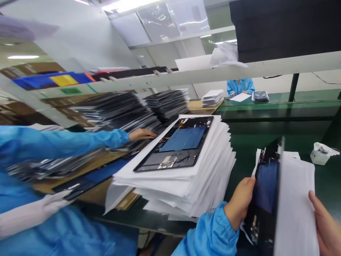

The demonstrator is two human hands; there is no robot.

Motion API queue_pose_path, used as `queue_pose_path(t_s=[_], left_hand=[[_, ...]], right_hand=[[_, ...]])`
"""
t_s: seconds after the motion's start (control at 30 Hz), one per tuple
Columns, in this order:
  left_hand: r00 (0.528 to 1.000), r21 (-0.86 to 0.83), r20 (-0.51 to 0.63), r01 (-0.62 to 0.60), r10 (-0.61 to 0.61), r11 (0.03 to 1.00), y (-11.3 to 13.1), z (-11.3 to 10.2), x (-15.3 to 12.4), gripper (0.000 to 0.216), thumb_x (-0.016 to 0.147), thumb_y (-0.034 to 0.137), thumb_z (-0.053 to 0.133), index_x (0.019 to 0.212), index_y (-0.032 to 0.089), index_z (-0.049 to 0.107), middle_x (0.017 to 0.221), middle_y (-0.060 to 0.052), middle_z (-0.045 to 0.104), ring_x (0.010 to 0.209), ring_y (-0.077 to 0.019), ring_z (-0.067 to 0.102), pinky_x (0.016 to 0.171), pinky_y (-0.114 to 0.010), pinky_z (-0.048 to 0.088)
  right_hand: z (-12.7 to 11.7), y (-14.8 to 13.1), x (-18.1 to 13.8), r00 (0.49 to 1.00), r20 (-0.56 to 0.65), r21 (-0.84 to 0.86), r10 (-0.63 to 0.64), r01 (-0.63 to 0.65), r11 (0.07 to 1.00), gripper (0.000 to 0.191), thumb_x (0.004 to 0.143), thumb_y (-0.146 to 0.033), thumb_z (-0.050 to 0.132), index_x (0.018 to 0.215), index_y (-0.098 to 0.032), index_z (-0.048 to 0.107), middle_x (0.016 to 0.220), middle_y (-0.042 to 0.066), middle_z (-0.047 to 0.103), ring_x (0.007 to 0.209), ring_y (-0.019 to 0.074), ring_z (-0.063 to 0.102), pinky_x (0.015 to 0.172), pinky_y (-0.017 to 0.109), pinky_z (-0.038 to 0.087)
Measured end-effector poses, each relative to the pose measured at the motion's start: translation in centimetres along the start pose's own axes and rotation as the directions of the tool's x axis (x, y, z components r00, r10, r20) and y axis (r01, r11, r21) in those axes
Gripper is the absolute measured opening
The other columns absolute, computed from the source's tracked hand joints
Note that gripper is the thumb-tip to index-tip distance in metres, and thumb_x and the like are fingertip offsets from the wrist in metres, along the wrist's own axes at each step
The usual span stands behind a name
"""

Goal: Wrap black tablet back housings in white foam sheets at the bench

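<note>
Fingers of left hand (239,202) and right hand (326,224) gripping dark panel (263,199), white sheet (295,209), no legible writing

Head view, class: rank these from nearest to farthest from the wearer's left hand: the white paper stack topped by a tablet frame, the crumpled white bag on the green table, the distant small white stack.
From the left hand:
1. White paper stack, just up and left.
2. Crumpled white bag, off to the right.
3. Distant small white stack, far back on the table.
</note>
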State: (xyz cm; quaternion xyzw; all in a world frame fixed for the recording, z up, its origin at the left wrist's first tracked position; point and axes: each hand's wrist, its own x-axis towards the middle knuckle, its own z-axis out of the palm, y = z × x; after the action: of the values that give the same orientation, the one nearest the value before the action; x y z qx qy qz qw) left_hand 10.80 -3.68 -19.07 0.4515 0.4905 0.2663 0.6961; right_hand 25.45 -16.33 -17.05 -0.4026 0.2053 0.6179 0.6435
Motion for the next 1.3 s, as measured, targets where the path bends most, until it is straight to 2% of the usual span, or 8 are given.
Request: queue_pose_path(t_s=[0.1, 0.33, 0.53, 0.67, 0.77, 0.9, 1.17, 1.3], left_hand=[[0.999, 0.085, -0.034, -0.016, 0.019, 0.996, -0.9, 0.3, 0.5, 0.037, 0.070, 0.048, 0.056, 0.066, 0.011, 0.055, 0.065, -0.001, 0.056, 0.062, -0.0120, 0.049, 0.063, -0.024, 0.037], [0.992, -0.075, 0.041, 0.122, -0.119, 0.990, 1.4, -0.6, 0.4, 0.031, 0.082, 0.040, 0.046, 0.077, 0.011, 0.055, 0.067, -0.005, 0.058, 0.060, -0.0149, 0.054, 0.062, -0.028, 0.042], [0.962, -0.172, -0.238, 0.096, -0.136, 0.980, 2.4, -3.5, -1.0, 0.039, 0.084, 0.046, 0.042, 0.103, 0.012, 0.047, 0.085, -0.005, 0.051, 0.059, -0.0075, 0.049, 0.061, -0.023, 0.043], [0.939, -0.344, -0.035, 0.309, -0.341, 0.886, 0.0, -4.4, -2.8, 0.052, 0.081, 0.058, 0.037, 0.111, 0.015, 0.039, 0.081, -0.004, 0.050, 0.054, -0.0085, 0.049, 0.059, -0.025, 0.045], [0.920, -0.386, 0.123, 0.391, -0.373, 0.836, -1.3, -4.0, -3.6, 0.050, 0.081, 0.058, 0.037, 0.104, 0.013, 0.043, 0.076, -0.004, 0.051, 0.050, -0.0073, 0.048, 0.054, -0.021, 0.043], [0.936, -0.378, 0.145, 0.352, -0.321, 0.856, -1.9, -3.2, -3.2, 0.041, 0.082, 0.051, 0.042, 0.098, 0.013, 0.048, 0.072, -0.003, 0.052, 0.049, -0.0071, 0.049, 0.053, -0.020, 0.041], [0.982, -0.443, -0.054, 0.139, -0.181, 0.886, -1.5, -3.2, -1.4, 0.012, 0.084, 0.020, 0.045, 0.094, 0.012, 0.045, 0.075, -0.003, 0.055, 0.062, -0.0109, 0.057, 0.067, -0.028, 0.047], [0.982, -0.529, -0.109, 0.075, -0.155, 0.845, -0.3, -3.8, -2.2, 0.031, 0.080, 0.011, 0.049, 0.110, 0.010, 0.041, 0.083, -0.006, 0.056, 0.071, -0.0137, 0.060, 0.076, -0.032, 0.047]], right_hand=[[0.7, 0.4, 0.0, 0.966, 0.162, 0.022, 0.203, -0.209, 0.978, 0.065, 0.073, -0.054, 0.056, 0.119, -0.009, 0.048, 0.093, 0.016, 0.066, 0.091, 0.0311, 0.059, 0.075, 0.042, 0.049], [-0.1, 0.1, 2.5, 0.994, 0.069, -0.154, -0.081, 0.091, 0.984, 0.055, 0.075, -0.027, 0.063, 0.126, -0.020, 0.043, 0.089, 0.008, 0.068, 0.085, 0.0252, 0.062, 0.077, 0.040, 0.049], [0.7, -1.4, 3.1, 0.987, -0.064, -0.154, -0.144, 0.133, 0.979, 0.047, 0.081, -0.030, 0.055, 0.125, -0.017, 0.046, 0.081, 0.007, 0.069, 0.079, 0.0241, 0.064, 0.074, 0.037, 0.051], [0.5, -1.2, 3.6, 0.959, -0.098, -0.235, -0.264, 0.236, 0.943, 0.037, 0.085, -0.021, 0.047, 0.121, -0.014, 0.050, 0.088, 0.010, 0.068, 0.079, 0.0246, 0.064, 0.076, 0.038, 0.051], [0.3, -1.0, 3.8, 0.957, -0.107, -0.256, -0.268, 0.234, 0.938, 0.036, 0.086, -0.020, 0.044, 0.121, -0.014, 0.050, 0.089, 0.011, 0.068, 0.080, 0.0257, 0.064, 0.077, 0.042, 0.050], [0.2, -1.0, 3.6, 0.961, -0.129, -0.269, -0.243, 0.202, 0.942, 0.036, 0.086, -0.021, 0.044, 0.122, -0.016, 0.049, 0.086, 0.010, 0.068, 0.079, 0.0266, 0.064, 0.079, 0.045, 0.049], [-1.0, -1.3, 3.6, 0.968, -0.119, -0.312, -0.219, 0.173, 0.934, 0.040, 0.084, -0.022, 0.049, 0.123, -0.013, 0.047, 0.085, 0.012, 0.068, 0.079, 0.0278, 0.064, 0.080, 0.047, 0.047], [-1.0, -1.4, 3.7, 0.969, -0.128, -0.300, -0.211, 0.165, 0.940, 0.039, 0.084, -0.022, 0.047, 0.123, -0.015, 0.047, 0.088, 0.011, 0.068, 0.081, 0.0277, 0.063, 0.080, 0.046, 0.048]])
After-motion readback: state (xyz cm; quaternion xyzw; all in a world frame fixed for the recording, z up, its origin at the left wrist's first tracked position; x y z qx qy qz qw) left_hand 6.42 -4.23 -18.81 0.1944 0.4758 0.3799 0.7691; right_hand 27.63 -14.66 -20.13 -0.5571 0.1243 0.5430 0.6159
